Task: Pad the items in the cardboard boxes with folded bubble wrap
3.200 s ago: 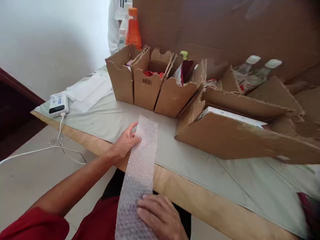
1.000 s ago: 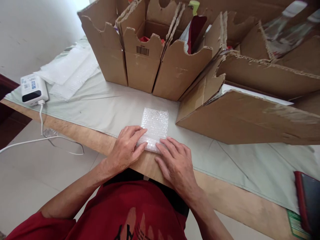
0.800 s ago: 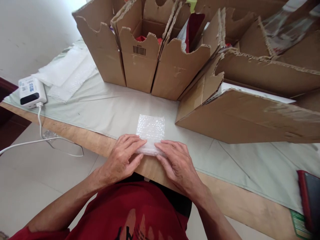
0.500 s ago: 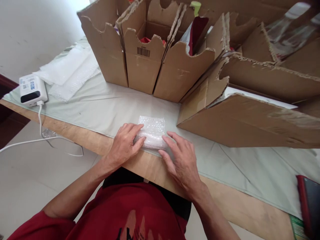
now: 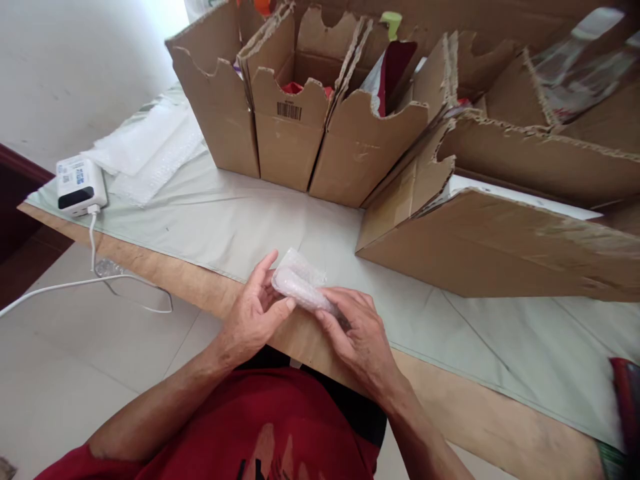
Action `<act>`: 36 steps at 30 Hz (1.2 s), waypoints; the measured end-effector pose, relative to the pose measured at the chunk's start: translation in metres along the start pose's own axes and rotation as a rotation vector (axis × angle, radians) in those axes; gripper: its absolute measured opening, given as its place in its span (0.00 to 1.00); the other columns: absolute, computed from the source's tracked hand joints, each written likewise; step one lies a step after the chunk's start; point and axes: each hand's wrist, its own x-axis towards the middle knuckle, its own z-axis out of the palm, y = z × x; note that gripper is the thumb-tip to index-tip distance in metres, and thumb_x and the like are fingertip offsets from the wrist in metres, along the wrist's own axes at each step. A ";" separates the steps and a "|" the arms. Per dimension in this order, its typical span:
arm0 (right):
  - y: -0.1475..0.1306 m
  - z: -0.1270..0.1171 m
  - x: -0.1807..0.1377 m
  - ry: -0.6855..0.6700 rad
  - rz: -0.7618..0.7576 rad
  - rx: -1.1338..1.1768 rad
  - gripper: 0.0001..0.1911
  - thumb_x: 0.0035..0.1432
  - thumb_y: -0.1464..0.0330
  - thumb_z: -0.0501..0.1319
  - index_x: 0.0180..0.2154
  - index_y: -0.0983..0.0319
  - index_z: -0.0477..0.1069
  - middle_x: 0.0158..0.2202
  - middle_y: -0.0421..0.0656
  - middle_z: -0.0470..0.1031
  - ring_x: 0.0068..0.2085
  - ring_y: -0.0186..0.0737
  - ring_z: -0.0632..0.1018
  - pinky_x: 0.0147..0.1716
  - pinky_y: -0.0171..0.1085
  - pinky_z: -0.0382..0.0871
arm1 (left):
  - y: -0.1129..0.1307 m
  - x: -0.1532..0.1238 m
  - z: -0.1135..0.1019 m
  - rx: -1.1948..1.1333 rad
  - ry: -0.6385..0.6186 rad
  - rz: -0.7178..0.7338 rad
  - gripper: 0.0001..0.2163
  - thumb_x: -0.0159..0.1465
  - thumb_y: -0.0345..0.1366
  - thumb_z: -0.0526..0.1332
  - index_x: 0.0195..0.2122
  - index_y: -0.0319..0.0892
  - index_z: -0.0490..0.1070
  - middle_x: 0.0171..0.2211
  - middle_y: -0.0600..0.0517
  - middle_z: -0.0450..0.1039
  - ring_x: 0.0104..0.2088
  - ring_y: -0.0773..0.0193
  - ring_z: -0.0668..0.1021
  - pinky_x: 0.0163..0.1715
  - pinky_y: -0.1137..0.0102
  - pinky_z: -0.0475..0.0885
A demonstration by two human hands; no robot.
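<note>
A small roll of clear bubble wrap (image 5: 303,290) is tilted up off the cloth near the table's front edge, its loose flap standing at the back. My right hand (image 5: 357,327) grips the roll's right end between thumb and fingers. At the left end, my left hand (image 5: 257,307) has its fingers spread, the thumb touching or very near the wrap's lower side. Whether anything lies inside the wrap, I cannot tell.
Cardboard bins (image 5: 290,133) line the back, with packets inside. A larger cardboard box (image 5: 475,247) stands to the right. Flat bubble wrap sheets (image 5: 155,153) and a white power bank (image 5: 80,187) with a cable lie at left. Something red (image 5: 627,393) is at the right edge.
The bubble wrap has been lifted off the cloth and tilted, left end higher. My right hand has closed on its right end; my left hand has turned palm inward.
</note>
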 end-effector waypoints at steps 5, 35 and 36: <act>-0.006 -0.001 -0.013 -0.006 0.037 0.098 0.09 0.70 0.66 0.56 0.47 0.55 0.75 0.44 0.43 0.82 0.46 0.47 0.80 0.48 0.48 0.71 | 0.009 0.002 0.013 -0.120 -0.083 -0.011 0.36 0.68 0.36 0.60 0.72 0.42 0.43 0.58 0.40 0.73 0.55 0.56 0.79 0.56 0.61 0.76; -0.004 -0.080 -0.015 -0.094 0.252 0.240 0.29 0.60 0.62 0.67 0.62 0.54 0.67 0.51 0.45 0.79 0.48 0.44 0.79 0.50 0.43 0.75 | 0.025 0.005 0.026 0.214 -0.435 0.001 0.36 0.63 0.30 0.57 0.72 0.50 0.50 0.43 0.51 0.74 0.33 0.65 0.74 0.32 0.71 0.68; -0.006 -0.084 -0.014 -0.115 0.241 0.221 0.29 0.61 0.62 0.66 0.63 0.54 0.67 0.50 0.44 0.80 0.47 0.43 0.80 0.48 0.42 0.76 | 0.031 0.009 0.024 0.248 -0.476 0.025 0.36 0.62 0.30 0.57 0.72 0.51 0.51 0.44 0.51 0.75 0.31 0.67 0.73 0.30 0.72 0.68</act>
